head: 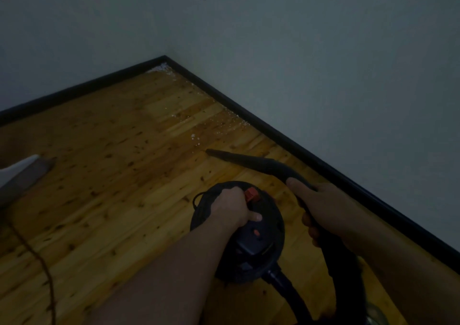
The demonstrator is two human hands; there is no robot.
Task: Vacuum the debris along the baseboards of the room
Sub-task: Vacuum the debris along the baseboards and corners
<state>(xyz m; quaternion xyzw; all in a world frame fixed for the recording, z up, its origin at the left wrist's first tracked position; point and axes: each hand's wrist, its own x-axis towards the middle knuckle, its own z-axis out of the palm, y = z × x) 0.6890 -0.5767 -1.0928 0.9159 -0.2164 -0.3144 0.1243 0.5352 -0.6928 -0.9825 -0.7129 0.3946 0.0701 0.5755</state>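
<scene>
at centre-bottom of the head view, on the wooden floor (pixel 104 175), sits the canister vacuum (pixel 249 240), dark with a red switch (pixel 251 194) at its 12 o'clock; judged moderately heavy and rigid, best lifted or dragged by the top handle; left hand (pixel 230 206) has fingers curled round that handle, thumb lying across the top; hose (pixel 348 275) judged flexible, wand stiff and light, best steered from the bend; right hand (pixel 321 207) wraps closed round the wand just behind the crevice nozzle (pixel 239 159); nozzle tip points toward 11 o'clock, near white debris (pixel 234 123) scattered along the black baseboard (pixel 311 156) and piled in the corner at 12 o'clock; cord (pixel 37 255) trails at 8 o'clock
</scene>
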